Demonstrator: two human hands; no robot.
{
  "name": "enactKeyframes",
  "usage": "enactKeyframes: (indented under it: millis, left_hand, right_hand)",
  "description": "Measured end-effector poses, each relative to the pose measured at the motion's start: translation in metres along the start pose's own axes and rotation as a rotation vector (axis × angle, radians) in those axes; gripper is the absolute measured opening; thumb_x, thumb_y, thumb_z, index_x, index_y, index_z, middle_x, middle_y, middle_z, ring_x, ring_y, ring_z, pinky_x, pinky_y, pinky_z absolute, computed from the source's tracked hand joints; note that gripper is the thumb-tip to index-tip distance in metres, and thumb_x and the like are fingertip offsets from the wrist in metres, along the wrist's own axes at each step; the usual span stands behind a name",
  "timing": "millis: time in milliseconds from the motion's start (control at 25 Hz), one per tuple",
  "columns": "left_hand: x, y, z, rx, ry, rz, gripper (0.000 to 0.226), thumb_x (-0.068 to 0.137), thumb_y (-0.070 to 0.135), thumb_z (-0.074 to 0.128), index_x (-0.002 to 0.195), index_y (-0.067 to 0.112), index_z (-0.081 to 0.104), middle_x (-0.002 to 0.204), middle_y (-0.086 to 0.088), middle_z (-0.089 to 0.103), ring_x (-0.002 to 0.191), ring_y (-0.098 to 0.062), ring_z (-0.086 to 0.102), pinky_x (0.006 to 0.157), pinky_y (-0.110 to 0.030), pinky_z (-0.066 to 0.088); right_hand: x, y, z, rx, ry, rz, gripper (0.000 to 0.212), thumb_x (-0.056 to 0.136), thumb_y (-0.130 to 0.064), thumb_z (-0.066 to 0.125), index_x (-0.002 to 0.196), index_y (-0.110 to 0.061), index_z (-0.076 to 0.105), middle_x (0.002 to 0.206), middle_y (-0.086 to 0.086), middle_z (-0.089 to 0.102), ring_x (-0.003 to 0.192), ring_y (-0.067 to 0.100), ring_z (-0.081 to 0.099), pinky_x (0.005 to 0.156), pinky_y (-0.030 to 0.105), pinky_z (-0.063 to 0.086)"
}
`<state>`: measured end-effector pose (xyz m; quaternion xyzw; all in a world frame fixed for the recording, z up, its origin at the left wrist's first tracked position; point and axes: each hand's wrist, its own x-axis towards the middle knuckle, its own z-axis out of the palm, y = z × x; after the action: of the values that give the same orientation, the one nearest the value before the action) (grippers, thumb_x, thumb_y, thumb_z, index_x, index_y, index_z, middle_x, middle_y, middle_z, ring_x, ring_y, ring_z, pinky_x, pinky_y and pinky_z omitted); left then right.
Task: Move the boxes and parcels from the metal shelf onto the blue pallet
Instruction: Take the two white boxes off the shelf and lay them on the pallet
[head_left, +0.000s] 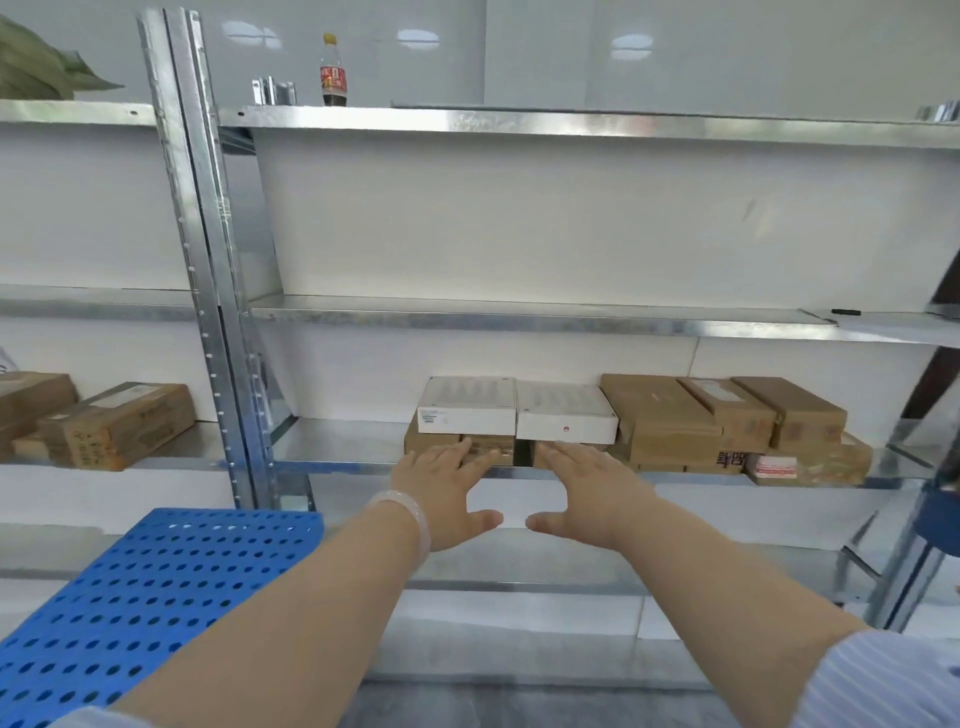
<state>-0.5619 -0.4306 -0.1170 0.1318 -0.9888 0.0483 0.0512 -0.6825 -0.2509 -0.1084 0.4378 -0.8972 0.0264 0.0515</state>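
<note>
Both hands, left hand (447, 488) and right hand (587, 493), reach open and empty toward the white boxes (514, 410) at mid-frame on the metal shelf (337, 441). The blue pallet (156, 587) (lower left) looks bare; brown parcels (727, 421) also wait.

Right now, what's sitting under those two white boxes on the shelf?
The two white boxes rest on brown cardboard boxes, with a dark gap between them. The left hand and right hand cover part of their fronts, so labels and exact count stay hidden.
</note>
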Motion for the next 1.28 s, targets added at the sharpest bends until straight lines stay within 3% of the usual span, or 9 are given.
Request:
enactKeyframes:
  millis: [240, 560, 760, 1280]
  left_hand:
    - [0.12, -0.057, 0.05, -0.069, 0.043, 0.044, 0.077, 0.084, 0.074, 0.031, 0.15, 0.043, 0.005, 0.161, 0.007, 0.005, 0.146, -0.02, 0.01, 0.117, -0.046, 0.013]
    - [0.273, -0.16, 0.105, -0.104, -0.077, -0.015, 0.076, 0.085, 0.074, 0.029, 0.149, 0.043, 0.003, 0.162, 0.005, 0.003, 0.147, -0.021, 0.006, 0.116, -0.045, 0.013]
    - [0.337, -0.182, 0.145, -0.12, -0.22, 0.001, 0.076, 0.085, 0.074, 0.029, 0.15, 0.044, 0.004, 0.162, 0.008, -0.001, 0.148, -0.019, 0.003, 0.117, -0.044, 0.015]
    - [0.471, -0.216, 0.198, -0.21, -0.187, -0.222, 0.067, 0.091, 0.067, 0.023, 0.15, 0.042, 0.005, 0.161, 0.007, -0.009, 0.147, -0.02, -0.009, 0.116, -0.045, 0.008]
  right_hand:
    - [0.128, 0.023, 0.048, 0.019, -0.034, 0.057, 0.095, 0.081, -0.071, 0.048, 0.154, -0.026, 0.007, 0.161, -0.002, 0.008, 0.146, 0.018, 0.008, 0.117, 0.036, 0.01]
    - [0.295, 0.033, 0.09, 0.156, -0.087, 0.165, 0.085, 0.085, -0.067, 0.047, 0.153, -0.032, 0.008, 0.161, -0.005, 0.006, 0.146, 0.017, 0.008, 0.115, 0.035, 0.01]
    - [0.356, 0.052, 0.128, 0.166, -0.184, 0.172, 0.083, 0.088, -0.065, 0.044, 0.153, -0.03, 0.008, 0.162, -0.005, 0.005, 0.147, 0.016, 0.005, 0.117, 0.035, 0.007]
    - [0.501, 0.114, 0.187, 0.111, -0.181, 0.139, 0.067, 0.096, -0.059, 0.023, 0.153, -0.027, 0.009, 0.162, 0.0, 0.003, 0.147, 0.02, 0.002, 0.119, 0.043, 0.0]
